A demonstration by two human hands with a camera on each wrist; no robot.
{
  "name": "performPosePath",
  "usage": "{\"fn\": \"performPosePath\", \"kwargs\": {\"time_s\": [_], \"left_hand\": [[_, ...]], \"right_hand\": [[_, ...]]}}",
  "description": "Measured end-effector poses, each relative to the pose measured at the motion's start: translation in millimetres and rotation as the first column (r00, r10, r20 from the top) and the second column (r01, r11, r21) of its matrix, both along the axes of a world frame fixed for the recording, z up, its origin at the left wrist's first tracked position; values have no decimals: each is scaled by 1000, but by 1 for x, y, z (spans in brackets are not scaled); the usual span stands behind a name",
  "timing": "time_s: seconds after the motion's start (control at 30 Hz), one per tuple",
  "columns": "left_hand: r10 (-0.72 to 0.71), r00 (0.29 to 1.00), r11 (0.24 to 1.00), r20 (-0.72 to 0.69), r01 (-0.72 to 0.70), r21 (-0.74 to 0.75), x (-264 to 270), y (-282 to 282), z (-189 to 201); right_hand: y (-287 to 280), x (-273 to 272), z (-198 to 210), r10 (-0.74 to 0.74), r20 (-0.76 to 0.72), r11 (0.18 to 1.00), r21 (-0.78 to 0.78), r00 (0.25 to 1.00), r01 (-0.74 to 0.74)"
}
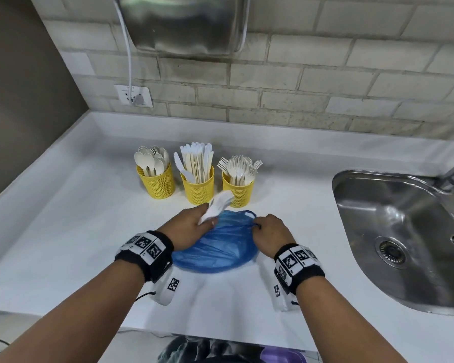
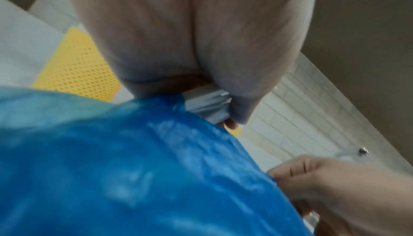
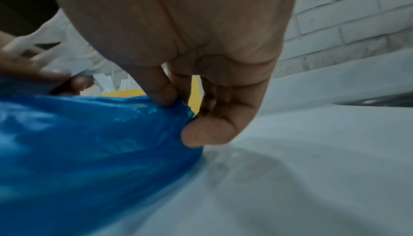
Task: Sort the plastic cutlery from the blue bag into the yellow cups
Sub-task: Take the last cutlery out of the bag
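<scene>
A blue plastic bag point(image 1: 218, 247) lies flattened on the white counter point(image 1: 76, 218) in front of three yellow mesh cups. The left cup point(image 1: 157, 183) holds spoons, the middle cup point(image 1: 198, 188) knives, the right cup point(image 1: 239, 191) forks. My left hand point(image 1: 194, 226) grips a blurred bunch of white cutlery point(image 1: 219, 206) just above the bag's mouth; that bunch point(image 2: 208, 105) shows between the fingers in the left wrist view. My right hand point(image 1: 269, 235) pinches the bag's rim point(image 3: 178, 106) between thumb and finger at the bag's right side.
A steel sink point(image 1: 404, 237) with a tap sits to the right. A brick-tiled wall stands behind the cups, with a socket point(image 1: 133, 96) and a metal dispenser point(image 1: 184, 22) above. The counter's front edge runs near my forearms.
</scene>
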State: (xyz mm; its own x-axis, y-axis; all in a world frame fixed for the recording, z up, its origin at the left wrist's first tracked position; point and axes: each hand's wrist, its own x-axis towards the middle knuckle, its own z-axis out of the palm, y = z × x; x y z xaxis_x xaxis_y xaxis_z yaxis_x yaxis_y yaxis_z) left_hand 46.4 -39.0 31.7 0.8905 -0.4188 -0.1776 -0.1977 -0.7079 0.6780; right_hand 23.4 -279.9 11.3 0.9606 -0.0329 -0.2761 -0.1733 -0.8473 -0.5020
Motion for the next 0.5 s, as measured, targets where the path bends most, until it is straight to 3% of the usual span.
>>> {"fn": "performPosePath", "kwargs": {"time_s": [0.07,0.13,0.2,0.27,0.37,0.43,0.5], "left_hand": [[102,993,971,-58,-111,-209,0,-3,3],[203,969,876,-142,-244,-415,2,-8,8],[298,934,731,-197,-356,-582,3,-12,17],[369,894,530,-254,-427,-732,6,-11,26],[398,842,264,-364,-485,-834,13,-3,35],[368,840,189,-399,-487,-853,16,2,39],[346,852,207,-393,-478,-854,17,4,43]], "right_hand": [[3,-5,-3,-11,-28,999,-37,1000,10],[6,-7,-5,-38,-51,997,-64,998,34],[8,-9,-5,-72,-75,993,-102,995,64],[9,-10,-3,-99,-94,985,-150,991,84],[6,-10,-3,-103,-115,983,-164,988,83],[5,-12,0,-95,-119,987,-140,988,78],[8,-14,4,-75,-53,985,-157,996,66]]}}
